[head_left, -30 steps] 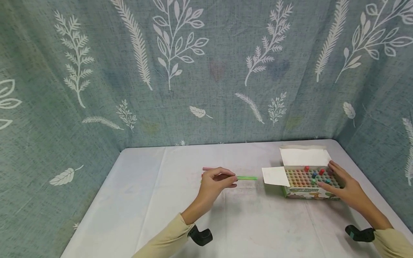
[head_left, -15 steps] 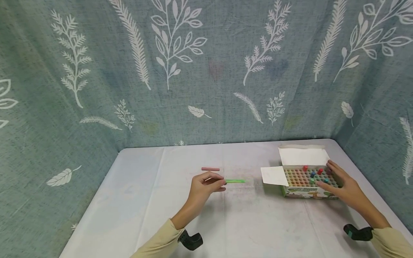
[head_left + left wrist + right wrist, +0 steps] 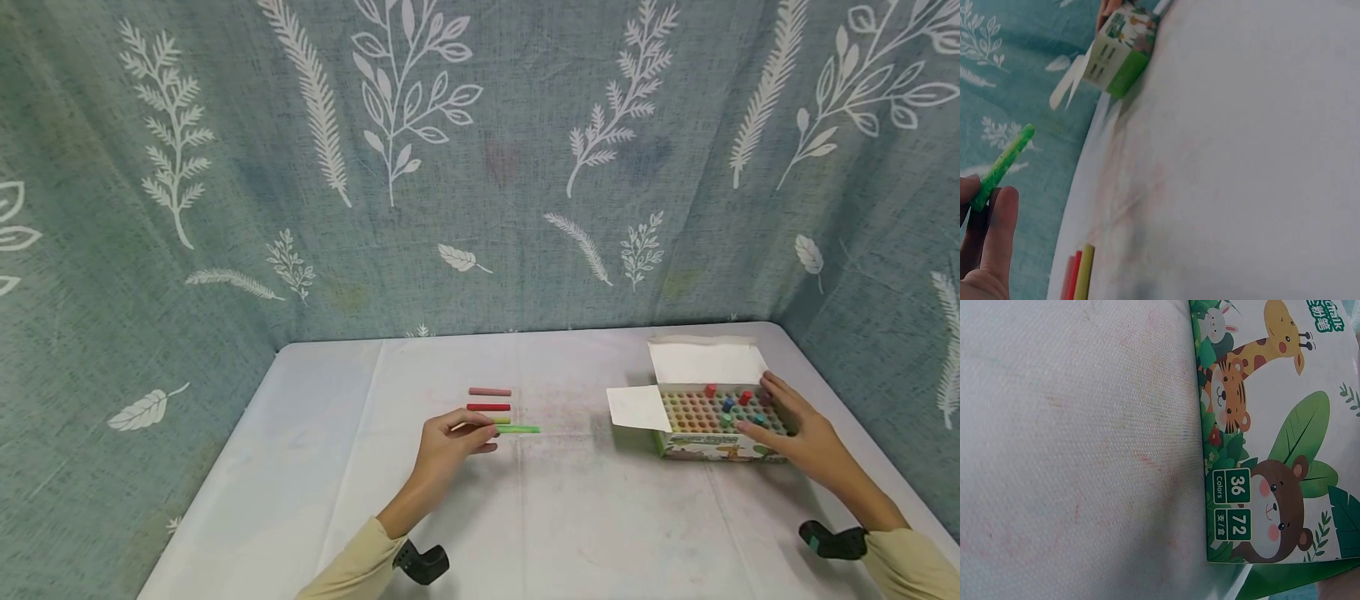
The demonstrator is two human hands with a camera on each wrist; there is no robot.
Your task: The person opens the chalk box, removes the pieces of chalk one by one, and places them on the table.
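Note:
My left hand (image 3: 441,454) pinches a green chalk stick (image 3: 521,429) by one end, its other end pointing right. In the left wrist view the green chalk stick (image 3: 1005,164) stands between thumb and fingertips. Just beyond the hand lie a pink chalk stick (image 3: 490,392), a red chalk stick (image 3: 489,407) and a yellow-green one (image 3: 1086,272), side by side. At the right, my right hand (image 3: 813,446) holds the right end of an open chalk box (image 3: 723,450), thumb at the front edge and fingers at the back. Several colored chalks stand in its holed insert (image 3: 686,414).
The box's white lid (image 3: 708,362) is raised at the back, and a side flap (image 3: 637,408) sticks out to the left. A white cloth covers the table (image 3: 585,517). A leaf-patterned curtain (image 3: 480,167) rises behind and on both sides.
My left hand has moved left and slightly toward me with the green chalk stick, uncovering the chalk sticks on the table. My right hand stays on the box.

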